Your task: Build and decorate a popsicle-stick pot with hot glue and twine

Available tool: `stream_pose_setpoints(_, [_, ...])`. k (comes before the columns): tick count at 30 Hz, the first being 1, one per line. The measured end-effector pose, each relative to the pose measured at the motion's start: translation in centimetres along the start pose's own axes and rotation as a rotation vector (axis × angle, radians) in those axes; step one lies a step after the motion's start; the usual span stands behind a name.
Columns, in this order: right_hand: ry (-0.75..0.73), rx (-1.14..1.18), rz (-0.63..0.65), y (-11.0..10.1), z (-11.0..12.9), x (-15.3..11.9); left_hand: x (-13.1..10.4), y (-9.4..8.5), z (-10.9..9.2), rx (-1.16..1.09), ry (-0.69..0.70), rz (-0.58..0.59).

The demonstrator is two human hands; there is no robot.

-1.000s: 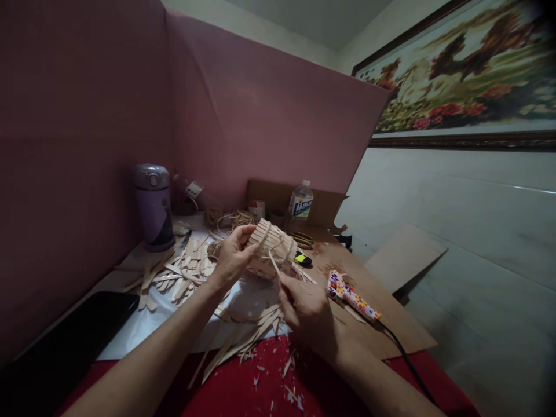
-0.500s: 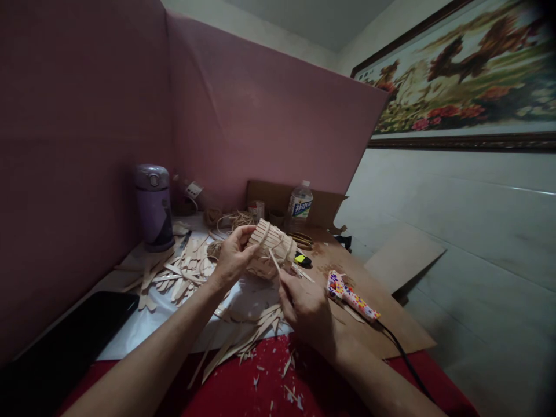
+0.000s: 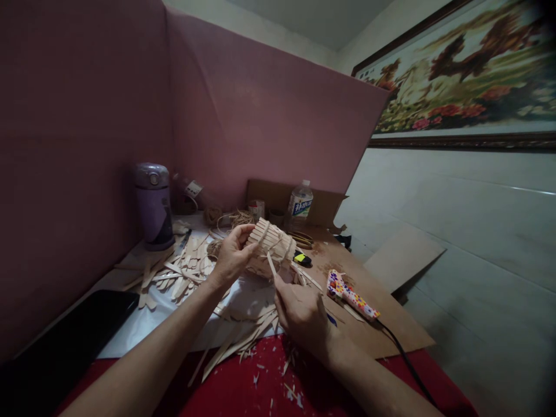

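Observation:
My left hand (image 3: 237, 252) grips one end of a small barrel-shaped piece (image 3: 274, 240) built from wooden craft sticks, with twine bands around it. The piece is tilted, held above the table. My right hand (image 3: 299, 307) is closed around a thin wooden stick (image 3: 271, 264), whose tip meets or nearly meets the side of the barrel; contact is hard to tell. A black and yellow tool (image 3: 303, 259) lies just right of the barrel. Behind my left hand sits a ball of twine (image 3: 214, 249), partly hidden.
Loose craft sticks (image 3: 191, 263) are heaped at left, with split slivers (image 3: 243, 344) near the front. A flowered glue gun (image 3: 351, 295) with a cord lies on the brown board (image 3: 391, 330). A purple flask (image 3: 154, 208), a clear bottle (image 3: 300, 205) and a black phone-like slab (image 3: 87, 330) surround the area.
My right hand has shifted slightly left, bringing the stick a little lower along the barrel. A blue object now shows beside my right wrist. My left hand and the barrel are almost unmoved.

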State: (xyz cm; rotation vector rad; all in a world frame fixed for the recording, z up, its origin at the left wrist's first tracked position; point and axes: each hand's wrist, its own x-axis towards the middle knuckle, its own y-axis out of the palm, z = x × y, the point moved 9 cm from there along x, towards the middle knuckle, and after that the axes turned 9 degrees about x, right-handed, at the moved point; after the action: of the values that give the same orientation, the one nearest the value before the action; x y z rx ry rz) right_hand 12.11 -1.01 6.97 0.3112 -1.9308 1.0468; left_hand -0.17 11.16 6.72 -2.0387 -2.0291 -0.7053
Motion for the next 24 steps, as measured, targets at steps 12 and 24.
stream_pose_setpoints(12, [0.107,0.056,-0.033,-0.5,-1.2,-0.2,-0.1,0.2,0.0,0.001,-0.006,0.011])
stream_pose_setpoints(24, [0.062,0.024,0.028,0.6,-0.5,-0.4,0.0,-0.1,0.1,0.016,0.0,-0.006])
